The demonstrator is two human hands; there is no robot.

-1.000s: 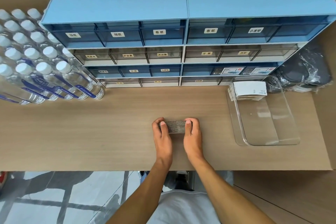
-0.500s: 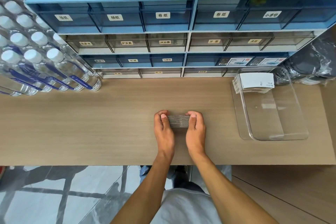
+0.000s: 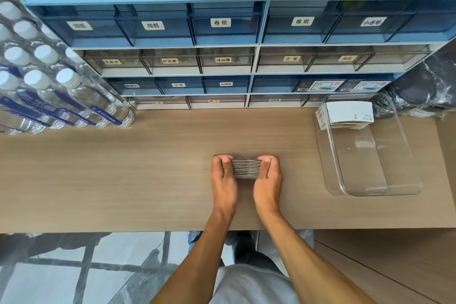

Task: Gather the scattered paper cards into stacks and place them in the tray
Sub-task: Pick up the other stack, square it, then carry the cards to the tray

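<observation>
Hands, left and right, clasp the card stack by its ends on the desk, apparently squaring it before the tray, where another stack already sits.

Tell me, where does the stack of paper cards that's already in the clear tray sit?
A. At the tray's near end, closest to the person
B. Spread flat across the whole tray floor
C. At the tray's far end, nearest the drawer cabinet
C: the white-topped card stack sits at the far end of the clear tray, by the drawer cabinet; the rest of the tray floor is bare.
</observation>
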